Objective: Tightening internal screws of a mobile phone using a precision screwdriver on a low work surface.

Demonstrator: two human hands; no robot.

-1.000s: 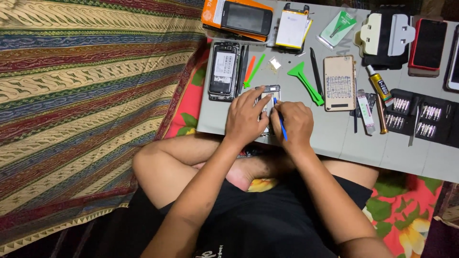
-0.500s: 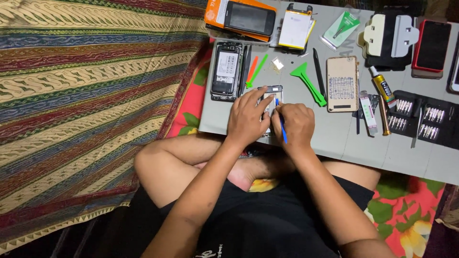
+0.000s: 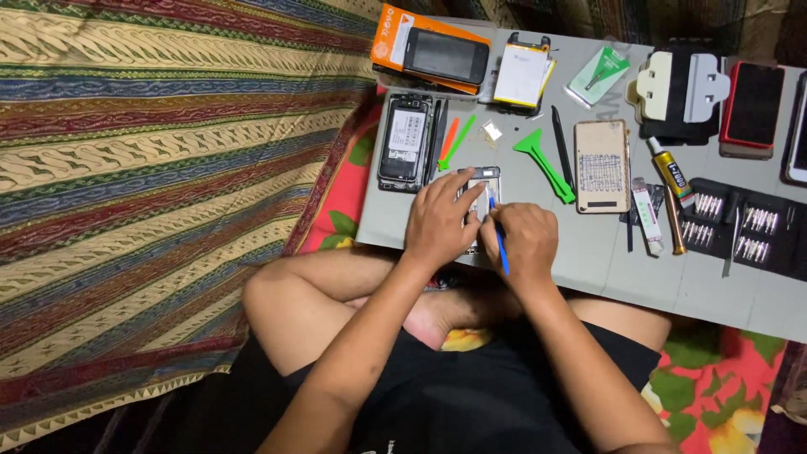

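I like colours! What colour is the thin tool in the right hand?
Blue. The thin tool sticks out of the right hand, shown in the head view.

Phone (image 3: 482, 187) mostly hidden under both hands; rightmost phone (image 3: 798, 134) cut by edge.

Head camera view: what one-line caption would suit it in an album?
Left hand steadies an opened phone while right hand works a blue tool, spare parts spread over the grey table.
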